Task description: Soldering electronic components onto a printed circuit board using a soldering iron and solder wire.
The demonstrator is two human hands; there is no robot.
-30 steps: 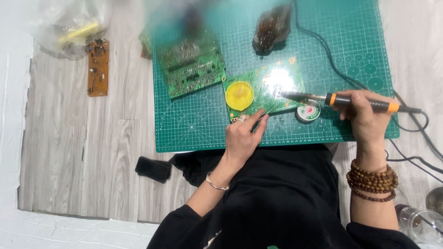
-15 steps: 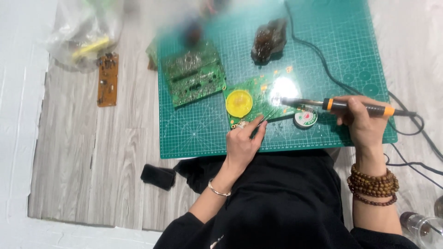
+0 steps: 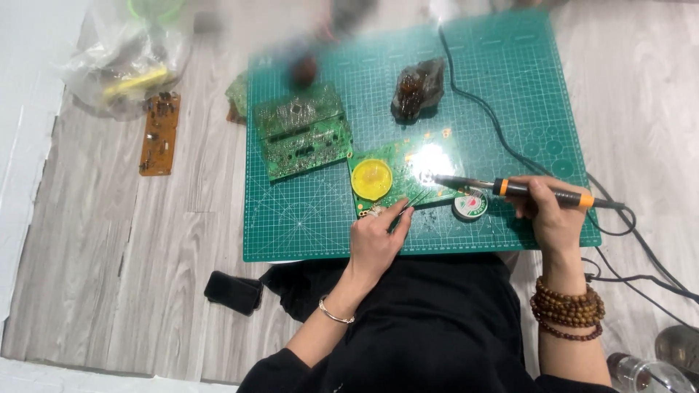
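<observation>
Right hand (image 3: 553,215) closed round a soldering iron (image 3: 510,188) with orange-black handle, tip lying over the green circuit board (image 3: 408,171) near the front-middle of the green cutting mat (image 3: 510,94). Glare on the board at the tip, contact can't be judged. Left hand (image 3: 375,240) pinched narrow on thin tweezers (image 3: 409,205), points reaching the board's front edge. Board lies flat on the mat, touching a round yellow tin (image 3: 371,179) at its left end. Small round solder reel (image 3: 470,205) just beside the board's front right corner, between the two hands.

Second green circuit board (image 3: 302,131) toward the mat's far left corner, well apart from the hands. Dark brownish lump (image 3: 415,91) near the mat's far middle. Black cord (image 3: 495,124) runs from the iron across the mat's right half. Mat sits on the wooden floor (image 3: 109,255). Brown circuit board (image 3: 160,133) and clear plastic bag (image 3: 127,58) on the floor left of the mat; black phone-like slab (image 3: 233,291) off the mat's front left corner. Wooden bead bracelets (image 3: 568,309) on right wrist.
</observation>
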